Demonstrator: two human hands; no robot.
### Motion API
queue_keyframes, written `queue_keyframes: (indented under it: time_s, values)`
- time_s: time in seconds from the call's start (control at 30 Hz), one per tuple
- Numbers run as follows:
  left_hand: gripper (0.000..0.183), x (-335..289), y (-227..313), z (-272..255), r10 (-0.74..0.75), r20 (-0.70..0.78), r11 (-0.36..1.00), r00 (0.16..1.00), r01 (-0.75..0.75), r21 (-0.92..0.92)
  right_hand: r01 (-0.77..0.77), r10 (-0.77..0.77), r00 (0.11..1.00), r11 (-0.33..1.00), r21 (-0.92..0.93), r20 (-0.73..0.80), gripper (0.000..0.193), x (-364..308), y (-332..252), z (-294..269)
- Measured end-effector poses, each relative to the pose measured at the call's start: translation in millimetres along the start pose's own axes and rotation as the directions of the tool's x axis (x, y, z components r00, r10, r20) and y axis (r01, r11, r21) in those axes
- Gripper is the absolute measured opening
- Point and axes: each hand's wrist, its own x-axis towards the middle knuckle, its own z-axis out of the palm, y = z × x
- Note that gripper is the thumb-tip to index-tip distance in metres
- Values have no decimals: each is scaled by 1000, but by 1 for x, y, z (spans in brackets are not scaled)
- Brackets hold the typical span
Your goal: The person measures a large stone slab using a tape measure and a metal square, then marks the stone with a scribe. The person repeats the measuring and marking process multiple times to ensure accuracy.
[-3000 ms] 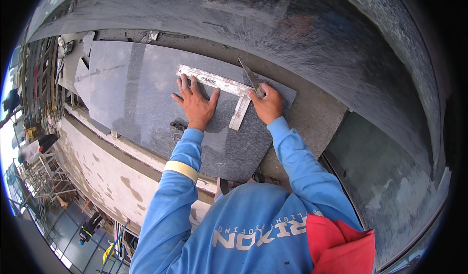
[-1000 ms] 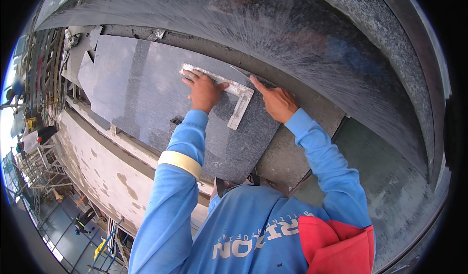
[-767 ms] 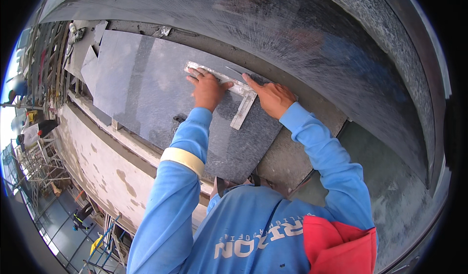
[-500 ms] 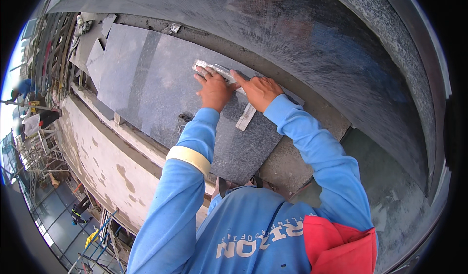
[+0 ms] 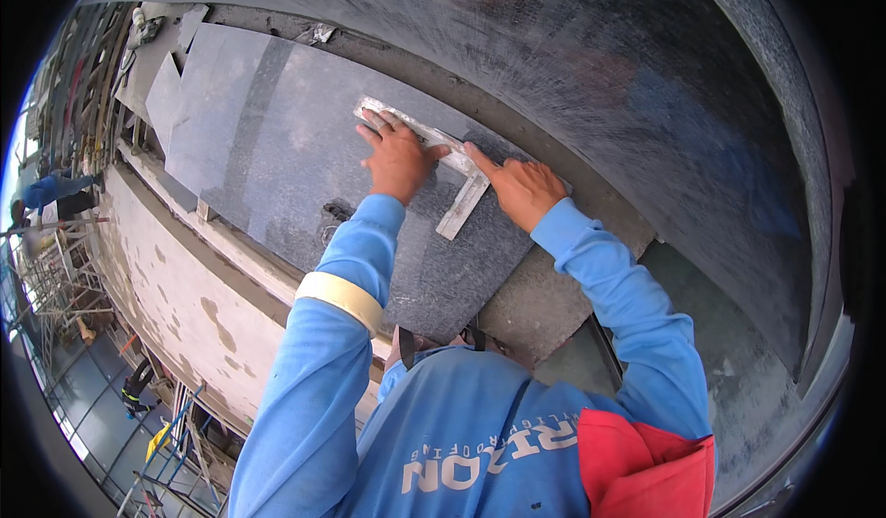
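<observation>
A pale, worn L-shaped square (image 5: 466, 202) lies on a large dark grey stone slab (image 5: 305, 140). Spread over its long arm, my left hand (image 5: 400, 160) presses it flat with the fingers apart. My right hand (image 5: 526, 190) rests by the corner of the square, index finger stretched along its edge and the other fingers curled under. Whatever those curled fingers hold, if anything, is hidden. A small dark object (image 5: 338, 212) sits on the slab beside my left sleeve. Around that forearm is a cream tape roll (image 5: 341, 298).
A dark, smooth curved wall (image 5: 591, 84) rises along the far side and right. Broken slab pieces (image 5: 164, 103) and a power tool (image 5: 143, 29) lie at the far left. Left of the pale ledge (image 5: 203, 306), scaffolding (image 5: 69, 283) and other people (image 5: 55, 190) stand lower down.
My right hand has slid right, uncovering the corner of the square. The left hand stays on its long arm. The whole view has shifted slightly.
</observation>
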Motion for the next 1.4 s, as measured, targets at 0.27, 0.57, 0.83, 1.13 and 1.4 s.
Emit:
queue_keyframes:
  time_s: [0.27, 0.57, 0.83, 1.13, 1.4]
  values:
    - [119, 14, -14, 24, 67, -48, 991, 997, -60, 121, -1, 5, 998, 997, 76, -55, 69, 74, -43, -11]
    - [125, 0, -9, 7, 36, -7, 999, 999, -36, -31, -20, 23, 989, 1000, -23, 145, 67, -4, 0, -22]
    - [116, 3, -1, 3, 30, 21, 999, 999, -30, 21, 22, -21, 1000, 993, 116, -4, 68, 58, -25, -13]
    - [126, -1, -4, 0, 11, 5, 998, 1000, -11, -64, 7, -8, 997, 1000, 7, 79, 75, 3, 6, -22]
    - [127, 1, 1, 2, -16, 38, 1000, 999, 17, -20, -21, 20, 999, 999, 48, 31, 79, -21, 17, 2]
